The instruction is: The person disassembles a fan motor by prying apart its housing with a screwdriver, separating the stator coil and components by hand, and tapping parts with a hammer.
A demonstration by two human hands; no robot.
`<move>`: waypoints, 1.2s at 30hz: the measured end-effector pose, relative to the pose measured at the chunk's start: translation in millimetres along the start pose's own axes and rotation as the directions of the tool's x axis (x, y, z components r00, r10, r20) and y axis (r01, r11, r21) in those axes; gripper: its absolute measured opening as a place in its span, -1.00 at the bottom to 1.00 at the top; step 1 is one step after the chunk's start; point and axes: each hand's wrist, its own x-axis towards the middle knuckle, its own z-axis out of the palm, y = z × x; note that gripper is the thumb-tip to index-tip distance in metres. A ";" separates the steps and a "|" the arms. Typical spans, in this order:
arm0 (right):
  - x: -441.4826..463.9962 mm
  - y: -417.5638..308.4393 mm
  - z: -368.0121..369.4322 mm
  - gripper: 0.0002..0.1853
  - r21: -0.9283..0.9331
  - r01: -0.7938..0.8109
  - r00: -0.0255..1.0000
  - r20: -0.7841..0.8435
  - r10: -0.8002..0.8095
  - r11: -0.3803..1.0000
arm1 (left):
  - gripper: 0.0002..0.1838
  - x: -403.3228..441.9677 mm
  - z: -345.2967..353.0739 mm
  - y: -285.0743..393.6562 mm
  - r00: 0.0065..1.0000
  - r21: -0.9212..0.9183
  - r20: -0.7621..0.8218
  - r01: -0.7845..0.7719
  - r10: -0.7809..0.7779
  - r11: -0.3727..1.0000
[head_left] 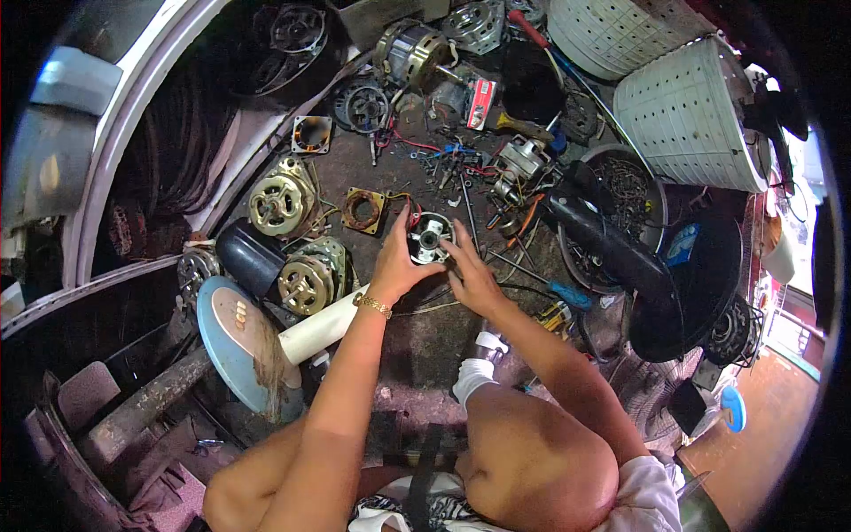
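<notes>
Near the middle of the view is a small round metal motor end cover (429, 227), silvery with a dark hole at its centre. My left hand (399, 266) grips it from the left, thumb at the lower edge. On the opposite side my right hand (474, 282) holds the rim, with fingertips on its face; part of the cover is hidden by the fingers. Just left of it lies a square motor core with a copper winding (363, 211), its thin wires leading toward the cover.
Round brass-coloured motors (284, 197) and a blue-and-white fan base (239, 337) with a white pole are at left. A basin of small metal parts (658, 213) stands at right, beside a black fan stand (612, 226). Perforated white drums (687, 111) stand behind.
</notes>
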 end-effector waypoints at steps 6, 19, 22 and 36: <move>-81.5 -5.3 -97.6 -0.46 -0.704 -0.345 0.916 -0.109 0.387 0.621 | 0.24 6.4 1.7 -1.7 0.999 0.093 -0.012 0.037 -0.036 0.995; -105.6 -23.4 -175.0 -0.58 -0.404 -0.586 0.718 0.144 0.681 0.703 | 0.24 19.7 -10.4 9.9 0.965 0.140 0.179 0.169 -0.193 0.976; -78.0 -68.6 -174.5 -0.54 -0.302 -0.685 0.627 0.221 0.747 0.663 | 0.23 24.3 3.9 6.5 0.977 0.101 0.111 0.171 -0.182 0.980; -22.3 -78.6 -134.1 -0.57 -0.455 -0.268 0.886 0.230 0.402 0.849 | 0.11 23.7 4.7 11.2 0.978 0.122 0.140 0.137 -0.154 0.983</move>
